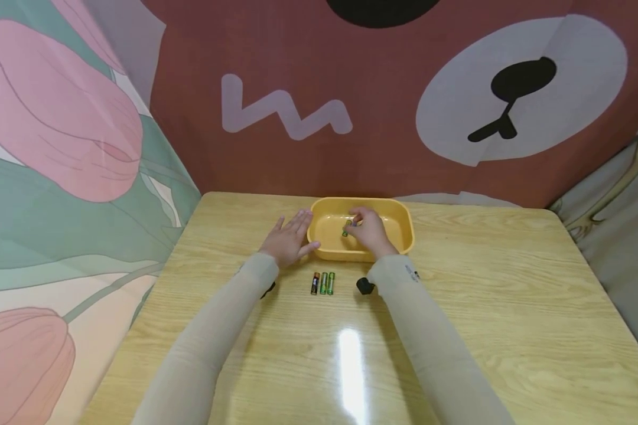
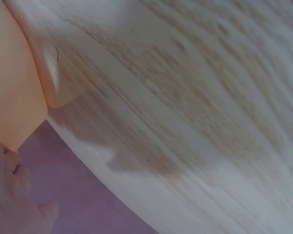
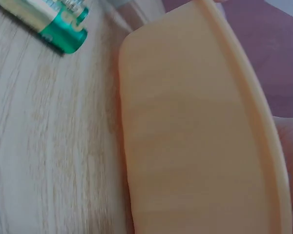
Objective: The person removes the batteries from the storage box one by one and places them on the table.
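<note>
A yellow plastic basin [image 1: 329, 255] stands near the table's back edge. My left hand [image 1: 287, 241] lies with straight, spread fingers against its left rim; the left wrist view catches its fingers [image 2: 22, 180] beside the basin wall [image 2: 14, 78]. Over the inside of the basin, my right hand [image 1: 371, 231] has its thumb and fingers bent around small batteries [image 1: 346, 228], one green and yellow, another purplish and partly hidden by the fingers. Three more batteries lie side by side before the basin: a black and orange one [image 1: 315, 283] and two green ones [image 1: 327, 283].
The wooden table [image 1: 489, 307] reaches back to a wall cloth [image 1: 383, 141] printed with a cartoon bear. Flower-patterned cloth [image 1: 58, 147] hangs at the left. In the right wrist view, the basin's outer wall [image 3: 185, 122] rises beside green battery ends [image 3: 68, 36].
</note>
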Action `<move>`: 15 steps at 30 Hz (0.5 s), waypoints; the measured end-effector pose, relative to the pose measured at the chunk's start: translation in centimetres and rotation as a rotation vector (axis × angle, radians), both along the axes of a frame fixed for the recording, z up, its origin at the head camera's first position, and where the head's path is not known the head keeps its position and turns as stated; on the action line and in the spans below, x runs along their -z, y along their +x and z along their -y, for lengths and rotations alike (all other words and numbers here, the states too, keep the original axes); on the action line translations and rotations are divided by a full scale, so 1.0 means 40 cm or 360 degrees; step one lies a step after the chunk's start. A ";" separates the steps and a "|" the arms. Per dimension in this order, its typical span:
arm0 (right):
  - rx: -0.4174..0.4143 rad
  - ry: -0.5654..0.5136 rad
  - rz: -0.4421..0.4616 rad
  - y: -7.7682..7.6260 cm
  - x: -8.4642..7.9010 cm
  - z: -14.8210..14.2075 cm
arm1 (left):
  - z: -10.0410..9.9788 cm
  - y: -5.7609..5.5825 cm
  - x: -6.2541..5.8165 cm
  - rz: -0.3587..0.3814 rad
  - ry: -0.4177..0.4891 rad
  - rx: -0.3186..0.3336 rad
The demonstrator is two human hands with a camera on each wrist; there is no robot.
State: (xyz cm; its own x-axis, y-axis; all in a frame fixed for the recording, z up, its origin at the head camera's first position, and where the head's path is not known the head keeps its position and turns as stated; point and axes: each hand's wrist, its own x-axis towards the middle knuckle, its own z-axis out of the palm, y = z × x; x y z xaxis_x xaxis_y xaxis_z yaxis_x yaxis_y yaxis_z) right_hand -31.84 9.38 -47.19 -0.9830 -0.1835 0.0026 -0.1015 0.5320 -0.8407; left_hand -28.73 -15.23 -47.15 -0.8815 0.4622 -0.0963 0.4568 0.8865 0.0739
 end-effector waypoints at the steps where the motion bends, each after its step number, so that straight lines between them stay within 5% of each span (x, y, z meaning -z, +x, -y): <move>1: -0.0011 0.0034 0.0003 0.000 0.000 0.002 | 0.000 0.001 0.000 0.0008 0.0004 -0.0002; 8: -0.0044 0.0322 -0.0086 -0.010 0.008 0.016 | 0.001 0.000 -0.002 0.0023 0.0002 -0.0009; 15: -0.0063 0.0556 0.0002 -0.008 0.006 0.020 | 0.000 0.002 -0.009 0.0019 0.0020 -0.0009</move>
State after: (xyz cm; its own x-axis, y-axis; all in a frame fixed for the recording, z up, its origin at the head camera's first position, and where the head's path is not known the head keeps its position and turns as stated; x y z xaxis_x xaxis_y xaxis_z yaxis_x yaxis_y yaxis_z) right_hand -32.16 8.57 -47.44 -0.9751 -0.2111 -0.0686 -0.1268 0.7833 -0.6086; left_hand -28.64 -15.22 -46.77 -0.8830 0.4583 -0.1012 0.4506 0.8881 0.0905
